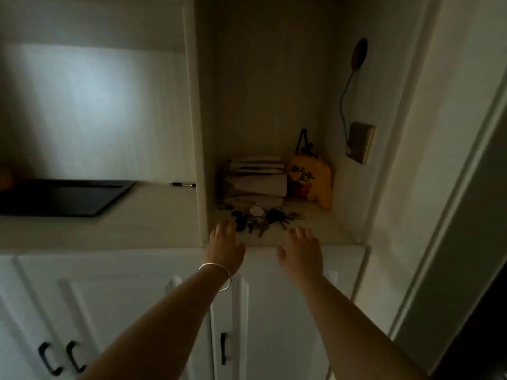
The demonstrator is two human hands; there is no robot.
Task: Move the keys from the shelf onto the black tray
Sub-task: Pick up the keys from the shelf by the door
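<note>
A bunch of dark keys (pixel 260 219) with a pale tag lies on the shelf (pixel 323 231) inside a pale niche, near its front edge. My left hand (pixel 226 246), with a silver bangle on the wrist, reaches over the shelf edge, fingers spread, fingertips just left of the keys. My right hand (pixel 300 250) is open too, fingertips just right of and below the keys. Neither hand holds anything. The black tray (pixel 82 200) lies on the counter to the left, beyond the niche's side wall.
Behind the keys stands a stack of papers or envelopes (pixel 255 182) and an orange pouch (pixel 312 179). A pen (pixel 182 184) lies on the counter by the tray. A wall socket (pixel 360 142) with a blue cable sits on the niche's right wall. White cabinet doors (pixel 131 311) are below.
</note>
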